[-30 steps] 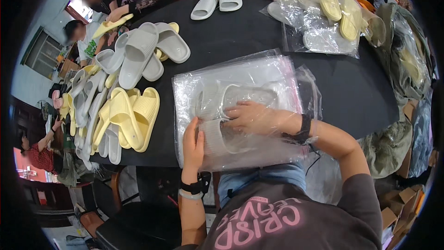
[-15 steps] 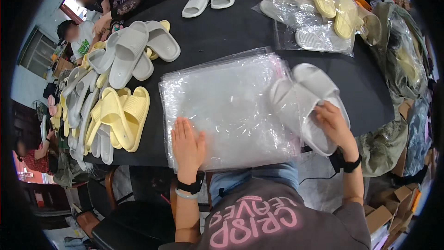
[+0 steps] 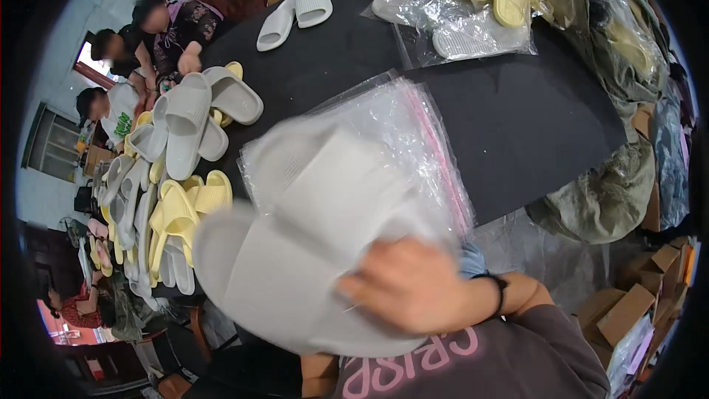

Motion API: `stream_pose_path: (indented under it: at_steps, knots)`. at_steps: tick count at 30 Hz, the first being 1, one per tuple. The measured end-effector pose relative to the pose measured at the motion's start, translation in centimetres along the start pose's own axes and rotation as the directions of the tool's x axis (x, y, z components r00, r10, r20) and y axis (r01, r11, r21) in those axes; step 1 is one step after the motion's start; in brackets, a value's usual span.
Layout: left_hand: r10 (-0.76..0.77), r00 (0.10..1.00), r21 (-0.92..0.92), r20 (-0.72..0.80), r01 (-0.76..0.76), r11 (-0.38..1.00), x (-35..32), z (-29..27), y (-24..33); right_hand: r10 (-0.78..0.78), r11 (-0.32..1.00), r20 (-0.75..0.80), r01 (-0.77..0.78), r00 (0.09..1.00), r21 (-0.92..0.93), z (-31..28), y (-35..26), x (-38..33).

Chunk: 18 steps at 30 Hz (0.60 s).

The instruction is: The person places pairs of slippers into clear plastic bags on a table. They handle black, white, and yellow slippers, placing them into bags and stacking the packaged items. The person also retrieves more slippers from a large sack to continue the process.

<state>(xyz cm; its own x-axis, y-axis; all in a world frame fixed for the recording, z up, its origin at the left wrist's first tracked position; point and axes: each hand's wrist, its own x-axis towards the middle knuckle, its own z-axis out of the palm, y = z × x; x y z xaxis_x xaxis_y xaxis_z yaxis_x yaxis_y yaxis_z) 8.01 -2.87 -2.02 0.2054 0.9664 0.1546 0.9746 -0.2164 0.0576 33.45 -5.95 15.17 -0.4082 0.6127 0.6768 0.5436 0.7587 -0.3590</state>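
Note:
A pair of light grey slippers (image 3: 288, 281) is raised close to the camera above the near edge of the table. My right hand (image 3: 413, 284) is closed on the slippers at their right side, smeared a little by motion. Behind them lies a stack of clear plastic bags (image 3: 428, 148) with a pink strip along the right edge; the slippers cover much of it. Only part of my left forearm (image 3: 319, 375) shows below the slippers, and my left hand is hidden behind them.
Grey slippers (image 3: 188, 114) and yellow slippers (image 3: 173, 214) are piled at the left of the black table (image 3: 532, 118). Another grey pair (image 3: 295, 16) stands at the far side. Bagged slippers (image 3: 480, 33) lie far right, near cardboard boxes (image 3: 628, 318). Other people sit at the far left.
My right hand has lifted the grey slippers off the right side of the bags, up and to the left. My left hand, flat on the bags before, is now hidden. The view has shifted.

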Motion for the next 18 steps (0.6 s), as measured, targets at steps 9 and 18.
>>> stream_pose_path:
  at_steps: [9, 18]
  knots:
    - [-0.026, 0.999, -0.293, 0.027, 0.033, 0.956, -1.3, 4.1, -2.8, 0.329, 0.944, 0.312, -0.307, 0.891, -0.117, 9.8, 4.4, -1.9]
    - [-0.083, 0.996, -0.084, 0.021, 0.085, 0.993, 2.5, -2.4, 2.6, 0.500, 0.836, 0.144, -0.433, 0.854, -0.337, 4.0, 12.2, -5.9]
